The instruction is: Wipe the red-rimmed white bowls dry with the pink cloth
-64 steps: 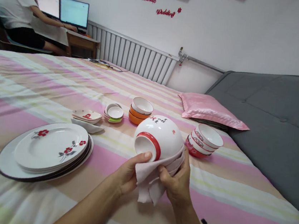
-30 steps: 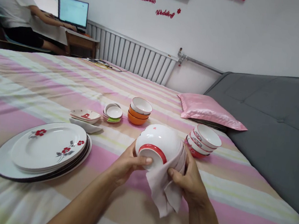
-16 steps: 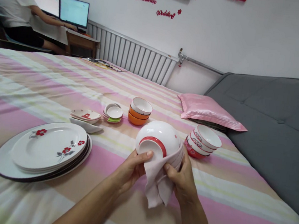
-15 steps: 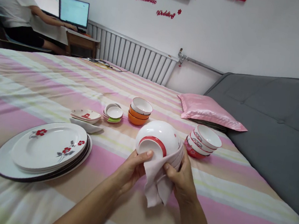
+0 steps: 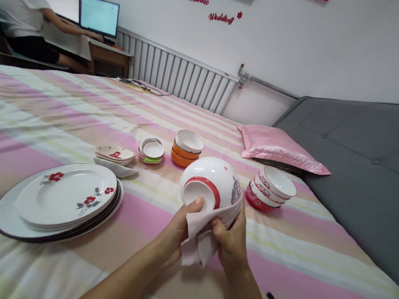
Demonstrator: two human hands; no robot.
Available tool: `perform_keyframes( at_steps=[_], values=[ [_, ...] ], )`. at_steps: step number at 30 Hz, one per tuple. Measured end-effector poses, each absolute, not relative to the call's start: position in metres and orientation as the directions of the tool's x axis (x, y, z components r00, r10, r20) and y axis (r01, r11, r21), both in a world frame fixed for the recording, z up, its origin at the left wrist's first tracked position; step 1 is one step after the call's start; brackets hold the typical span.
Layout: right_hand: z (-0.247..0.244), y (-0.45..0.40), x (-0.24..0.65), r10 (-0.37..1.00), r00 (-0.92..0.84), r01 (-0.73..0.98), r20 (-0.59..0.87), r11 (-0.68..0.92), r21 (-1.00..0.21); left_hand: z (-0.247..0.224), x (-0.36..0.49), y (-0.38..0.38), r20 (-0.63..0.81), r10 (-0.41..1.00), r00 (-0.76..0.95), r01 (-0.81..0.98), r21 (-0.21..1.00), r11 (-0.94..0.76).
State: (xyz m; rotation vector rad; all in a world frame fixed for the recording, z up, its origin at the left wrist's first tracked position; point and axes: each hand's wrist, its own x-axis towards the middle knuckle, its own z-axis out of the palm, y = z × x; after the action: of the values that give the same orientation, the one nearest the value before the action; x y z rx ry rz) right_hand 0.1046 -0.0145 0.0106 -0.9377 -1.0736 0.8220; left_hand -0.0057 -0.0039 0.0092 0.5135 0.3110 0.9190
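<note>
A white bowl (image 5: 208, 170) with a red foot ring and a dark floral print is tilted, its base toward me, above the bed. My left hand (image 5: 181, 224) grips its lower left side, the thumb on the foot ring. Against the bowl's right side my right hand (image 5: 231, 237) presses a pale pink cloth (image 5: 199, 238), thumb in front and fingers wrapped behind. The cloth's loose end hangs between both hands. Parts of the fingers are hidden behind the bowl and cloth.
Stacked plates (image 5: 67, 197) lie left, with small dishes (image 5: 115, 154) and saucers (image 5: 152, 151) behind. Orange and white bowls (image 5: 186, 149) and red-patterned bowls (image 5: 270, 190) stand farther off. A pink pillow (image 5: 279, 146) rests by the grey headboard (image 5: 367, 159). A person (image 5: 22, 24) sits at a desk.
My right hand and the cloth have shifted left and slightly down around the bowl. The bowl has turned, exposing more of its floral print. A small black object on the bed is now uncovered.
</note>
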Motion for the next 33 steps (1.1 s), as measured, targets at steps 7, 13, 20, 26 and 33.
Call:
perform_keyframes(
  at_steps=[7, 13, 20, 26, 33],
  values=[
    [0.023, -0.021, 0.114, 0.892, 0.272, -0.1, 0.362, 0.401, -0.911, 0.019, -0.013, -0.005, -0.005, 0.848, 0.529, -0.588, 0.719, 0.371],
    [0.033, -0.021, 0.149, 0.968, 0.015, -0.121, 0.251, 0.251, -0.96, 0.029, -0.042, 0.014, 0.095, 0.925, 0.367, -0.362, 0.931, 0.048],
    [0.029, -0.021, 0.166, 0.981, -0.059, 0.016, 0.184, 0.186, -0.982, 0.025, -0.048, 0.021, -0.01, 0.871, 0.492, -0.143, 0.985, 0.092],
    [0.033, -0.023, 0.166, 0.95, -0.152, -0.011, 0.272, 0.274, -0.962, 0.024, -0.042, 0.021, 0.039, 0.899, 0.436, -0.148, 0.989, 0.029],
    [0.038, -0.022, 0.157, 0.941, -0.118, 0.046, 0.318, 0.325, -0.945, 0.025, -0.042, 0.021, 0.041, 0.904, 0.426, -0.179, 0.983, 0.04]
  ],
)
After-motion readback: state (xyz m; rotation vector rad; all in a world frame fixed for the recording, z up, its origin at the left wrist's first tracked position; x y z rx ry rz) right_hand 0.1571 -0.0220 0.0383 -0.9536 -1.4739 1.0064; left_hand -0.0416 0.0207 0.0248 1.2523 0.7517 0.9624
